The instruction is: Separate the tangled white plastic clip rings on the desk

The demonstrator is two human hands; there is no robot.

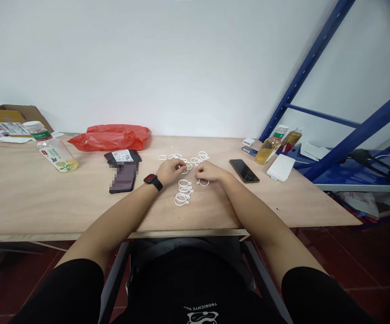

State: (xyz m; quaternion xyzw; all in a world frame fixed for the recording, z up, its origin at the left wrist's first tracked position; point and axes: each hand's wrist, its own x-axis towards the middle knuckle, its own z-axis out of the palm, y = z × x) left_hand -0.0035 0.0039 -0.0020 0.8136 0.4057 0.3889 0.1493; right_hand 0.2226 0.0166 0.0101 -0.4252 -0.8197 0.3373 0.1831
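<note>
Both hands were over the middle of the counter (154, 213), near each other but not touching. Left hand (171, 171): thumb and fingertips drawn together, right beside a white ring (188, 169); couldn't tell if it was gripped. Right hand (210, 172): fingers curled in, another white ring (203, 185) poking out under them, upper part hidden by the hand; grip couldn't be confirmed either. Dark smartwatch (153, 181) on the left wrist. Just on the near side, between the forearms, a column of overlapping white rings (186, 192) lay flat, small tabs pointing right. More loose rings (203, 155) lay past the fingers, toward the wall (181, 67). Right of the right hand: black phone (244, 171), face up, then a white slab-shaped item (280, 167). Behind those, two bottles (268, 149) with amber liquid, a small blue box (249, 150) and a white multi-port block (248, 141). Left side: dark flat package (125, 173), partly pixelated, with a white label; red plastic bag (110, 138) behind it; farther left, a bottle (56, 152) with a little yellowish liquid near the base, and an open cardboard box (29, 117) at the back. Blue metal frame (309, 63) stood at far right.
</note>
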